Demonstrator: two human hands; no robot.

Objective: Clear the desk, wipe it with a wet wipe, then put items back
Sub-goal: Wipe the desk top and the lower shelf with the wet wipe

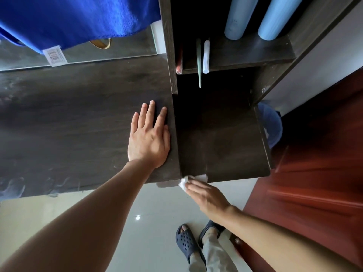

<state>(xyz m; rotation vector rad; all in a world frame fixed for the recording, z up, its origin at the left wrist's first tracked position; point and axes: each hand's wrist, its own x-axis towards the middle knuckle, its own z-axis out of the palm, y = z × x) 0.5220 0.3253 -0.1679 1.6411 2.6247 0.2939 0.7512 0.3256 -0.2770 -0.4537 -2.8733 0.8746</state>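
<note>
The dark wooden desk (78,118) fills the left and middle of the view, its top bare and streaked with damp marks. My left hand (149,136) lies flat on it, fingers apart, beside the upright divider of the shelf unit. My right hand (208,197) presses a crumpled white wet wipe (185,182) against the front edge of the lower shelf board (222,138), fingers laid over it.
The shelf (235,55) above holds two light blue cylinders (241,16), a white stick, a green stick and a red-tipped one. A blue towel (74,18) hangs at top left. A blue bin (272,126) stands right of the desk. Pale tiled floor and my feet in dark clogs lie below.
</note>
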